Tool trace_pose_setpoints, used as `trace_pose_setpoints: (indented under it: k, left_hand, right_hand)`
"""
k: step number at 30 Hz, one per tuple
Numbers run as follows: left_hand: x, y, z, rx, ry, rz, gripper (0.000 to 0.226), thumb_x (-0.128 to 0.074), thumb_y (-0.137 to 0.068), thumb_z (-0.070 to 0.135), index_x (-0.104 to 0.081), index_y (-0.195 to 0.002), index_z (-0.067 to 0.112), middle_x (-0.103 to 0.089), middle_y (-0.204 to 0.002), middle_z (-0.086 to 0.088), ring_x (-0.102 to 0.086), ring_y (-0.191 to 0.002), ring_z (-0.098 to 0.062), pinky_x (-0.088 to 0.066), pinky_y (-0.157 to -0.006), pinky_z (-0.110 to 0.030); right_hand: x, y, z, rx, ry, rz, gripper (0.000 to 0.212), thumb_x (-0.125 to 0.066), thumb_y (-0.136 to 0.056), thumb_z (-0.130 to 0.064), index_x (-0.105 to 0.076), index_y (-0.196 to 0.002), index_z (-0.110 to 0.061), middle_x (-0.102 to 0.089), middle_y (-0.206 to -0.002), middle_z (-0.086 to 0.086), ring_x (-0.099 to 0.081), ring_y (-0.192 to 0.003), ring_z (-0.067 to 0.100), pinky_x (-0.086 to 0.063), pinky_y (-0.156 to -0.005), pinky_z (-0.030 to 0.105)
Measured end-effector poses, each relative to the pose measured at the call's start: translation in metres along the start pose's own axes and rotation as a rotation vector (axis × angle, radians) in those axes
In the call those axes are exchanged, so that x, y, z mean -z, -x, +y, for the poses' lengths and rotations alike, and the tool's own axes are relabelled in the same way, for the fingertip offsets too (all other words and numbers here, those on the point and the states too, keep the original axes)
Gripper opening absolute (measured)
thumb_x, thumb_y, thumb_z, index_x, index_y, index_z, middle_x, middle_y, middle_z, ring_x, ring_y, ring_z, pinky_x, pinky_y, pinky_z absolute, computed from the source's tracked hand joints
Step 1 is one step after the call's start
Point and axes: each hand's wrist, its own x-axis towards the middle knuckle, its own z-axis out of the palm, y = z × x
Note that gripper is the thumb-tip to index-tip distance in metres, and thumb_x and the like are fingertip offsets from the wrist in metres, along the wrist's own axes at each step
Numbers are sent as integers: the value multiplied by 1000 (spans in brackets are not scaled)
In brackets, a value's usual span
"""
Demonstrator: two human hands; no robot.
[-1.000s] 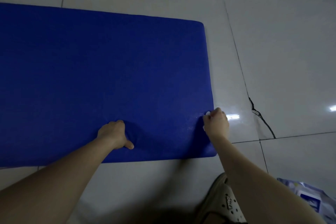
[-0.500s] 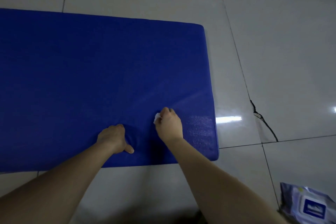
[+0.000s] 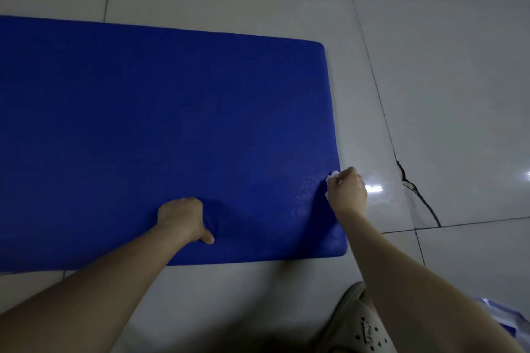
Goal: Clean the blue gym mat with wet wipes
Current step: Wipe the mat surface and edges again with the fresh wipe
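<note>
Blue gym mat (image 3: 172,123): right hand (image 3: 347,192) fingers clutch wet wipe (image 3: 332,175), right edge; left hand (image 3: 180,216) fingers curled, seemingly empty, pressing mat.

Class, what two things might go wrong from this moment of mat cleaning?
The right hand holds the crumpled white wet wipe at the right edge of the blue gym mat; it may slip onto the grey tiled floor and pick up dirt.
The left hand dents the mat; that hollow may go unwiped.

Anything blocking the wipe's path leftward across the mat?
Only the left hand, pressing the blue mat near its front edge, left of the wipe held in the right hand at the mat's right edge. Nothing else visible on the mat.
</note>
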Motion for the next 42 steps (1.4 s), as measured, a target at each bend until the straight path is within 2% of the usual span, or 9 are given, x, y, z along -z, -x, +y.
trace_pose_setpoints:
  k: [3, 5, 8, 10, 14, 27, 32, 38, 42]
  left_hand:
    - [12, -4, 2, -150, -104, 76, 56, -74, -71, 72, -56, -98, 25, -58, -93, 9, -56, -81, -11, -44, -65, -27]
    - [26, -11, -2, -246, -79, 191, 59, -72, -76, 66, -55, -111, 21, -51, -105, 4, -53, -91, -14, -45, -72, -30]
    - [50, -24, -8, -191, -110, 352, 103, -80, -66, 68, -34, -144, 20, -32, -140, -8, -41, -128, -26, -46, -99, -42]
    - [58, -32, -8, -110, -143, 290, 143, -84, -56, 72, 1, -159, 20, 0, -161, -17, -14, -149, -38, -30, -115, -57]
    - [55, -44, -5, -71, -48, 182, 163, -89, -54, 67, 32, -153, 24, 30, -162, -17, 14, -153, -42, -24, -118, -64]
    - [53, -51, 4, -58, -26, 194, 166, -96, -50, 57, 28, -155, 21, 29, -161, -21, 12, -152, -47, -30, -116, -64]
    - [49, -55, 3, -52, -18, 191, 167, -97, -49, 55, 28, -155, 22, 30, -160, -21, 13, -151, -47, -28, -116, -65]
    - [49, -58, 4, -38, -34, 188, 166, -96, -50, 56, 29, -155, 22, 31, -160, -22, 14, -151, -47, -28, -117, -64]
    - [49, -58, 4, -37, -22, 180, 167, -96, -50, 55, 29, -155, 21, 32, -160, -21, 14, -151, -47, -28, -116, -65]
  right_hand:
    - [-10, 7, -23, -33, -16, 8, 24, -46, -103, -28, -53, -103, -5, -64, -106, 16, -60, -90, 34, -40, -73, 33]
    - [-22, 19, -48, 42, 34, -10, 27, -45, -104, -28, -52, -109, -3, -63, -111, 18, -62, -97, 36, -42, -76, 36]
    - [-48, 48, -87, 276, 109, -105, 25, -44, -104, -27, -52, -111, -4, -61, -110, 16, -62, -98, 34, -47, -80, 38]
    - [-63, 64, -104, 431, 97, -190, 19, -45, -103, -24, -52, -103, -6, -60, -104, 13, -60, -91, 31, -49, -77, 38]
    - [-60, 56, -96, 617, 62, -299, 19, -56, -100, -28, -51, -94, -11, -58, -94, 7, -56, -78, 24, -44, -63, 36]
    - [-5, -28, -14, -126, -108, 44, 18, -54, -97, -34, -51, -92, -17, -69, -84, 3, -63, -72, 20, -42, -62, 29]
    - [-42, 10, -69, 130, 2, 43, 27, -52, -101, -36, -54, -95, -10, -66, -95, 10, -63, -84, 31, -35, -67, 30]
    - [-80, 50, -128, 522, 76, -119, 21, -51, -100, -26, -43, -85, -15, -56, -81, 4, -50, -65, 20, -36, -58, 32]
    - [-61, 15, -107, 538, 176, -162, 19, -53, -99, -32, -47, -93, -16, -61, -91, 3, -60, -72, 23, -46, -60, 34]
